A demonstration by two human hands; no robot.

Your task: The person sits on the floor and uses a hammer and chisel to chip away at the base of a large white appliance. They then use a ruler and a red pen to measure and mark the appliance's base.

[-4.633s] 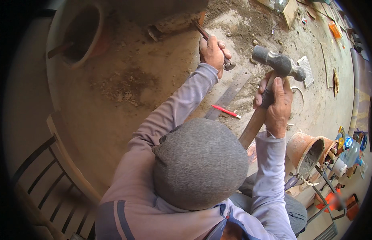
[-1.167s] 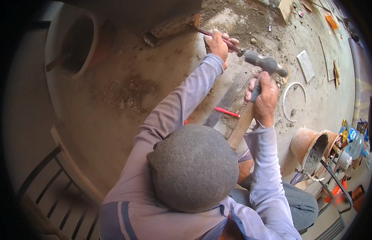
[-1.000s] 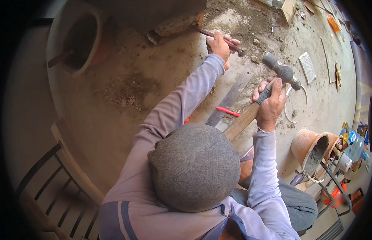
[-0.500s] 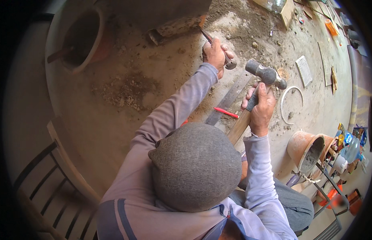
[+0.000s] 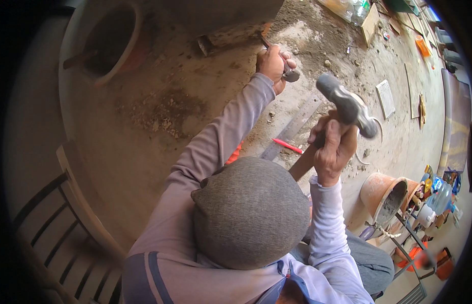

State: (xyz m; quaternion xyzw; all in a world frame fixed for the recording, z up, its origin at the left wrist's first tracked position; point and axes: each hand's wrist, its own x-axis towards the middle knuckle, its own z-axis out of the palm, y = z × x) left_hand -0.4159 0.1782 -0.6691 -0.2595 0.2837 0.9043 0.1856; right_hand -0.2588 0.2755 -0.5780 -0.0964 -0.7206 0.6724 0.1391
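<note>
Grips a chisel (image 5: pixel 292 75) in the closed left hand (image 5: pixel 271 64), slanted up-left toward a rough-edged block (image 5: pixel 235 36), and a hammer (image 5: pixel 347 106) in the clenched right hand (image 5: pixel 334 153), with its head apart, right of the chisel's butt.

One hammer (image 5: pixel 346 105), one chisel (image 5: pixel 291 75), one ruler (image 5: pixel 300 118) and one red pen (image 5: pixel 287 146) show near the centre. One bucket (image 5: pixel 135 43) is at upper left, two tan buckets (image 5: pixel 375 190) at lower right.

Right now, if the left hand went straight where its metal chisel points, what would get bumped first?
The left hand would probably meet the big, dark, rough-edged block; depth is unclear.
</note>
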